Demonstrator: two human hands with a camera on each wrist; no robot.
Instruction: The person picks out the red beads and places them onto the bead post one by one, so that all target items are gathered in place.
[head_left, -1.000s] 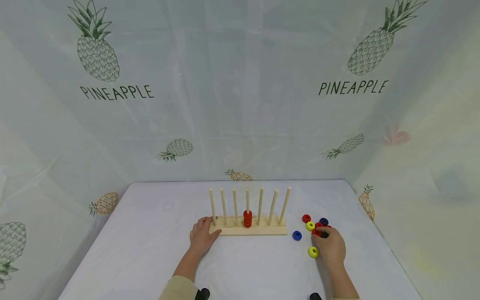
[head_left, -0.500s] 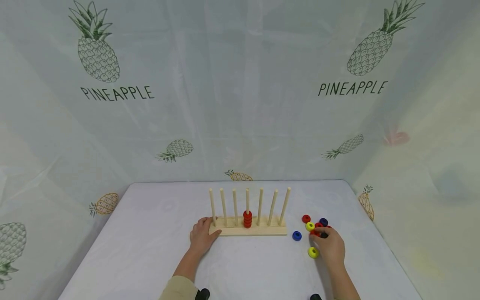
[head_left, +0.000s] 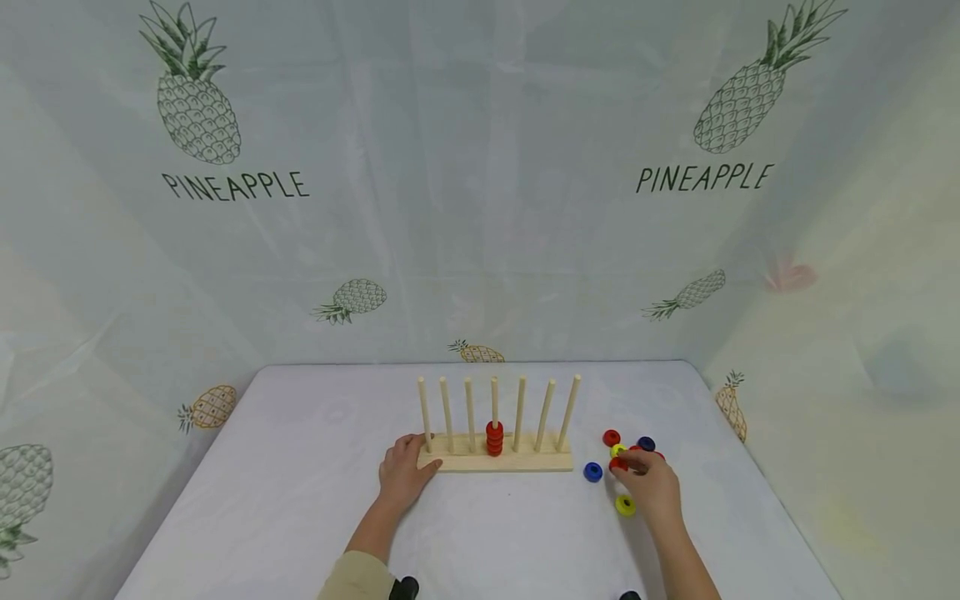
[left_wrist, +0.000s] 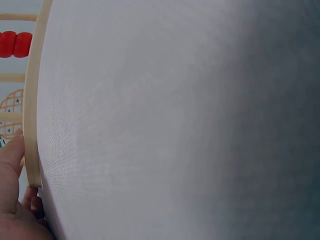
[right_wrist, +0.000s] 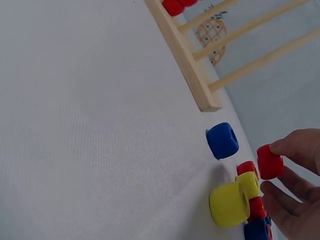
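Note:
A wooden peg rack (head_left: 525,461) with a row of upright pegs stands on the table. Its middle peg carries a stack of red beads (head_left: 494,439). My left hand (head_left: 402,479) grips the rack's left end, thumb on the front of the base; the left wrist view shows the fingers (left_wrist: 12,150) at that end. At the right, my right hand (head_left: 654,490) pinches a red bead (right_wrist: 270,162) between thumb and fingers, just above the loose beads. A blue bead (head_left: 593,472) and a yellow bead (right_wrist: 229,204) lie on the table near this hand.
Behind the right hand sit more loose beads: a red bead (head_left: 611,437), a dark blue bead (head_left: 646,444) and others partly hidden by the fingers. The white table (head_left: 315,500) meets a pineapple-print curtain (head_left: 480,208) at its far edge.
My right hand has drawn a red bead out of the cluster, moving slightly left and up with it. The left hand has stayed on the rack.

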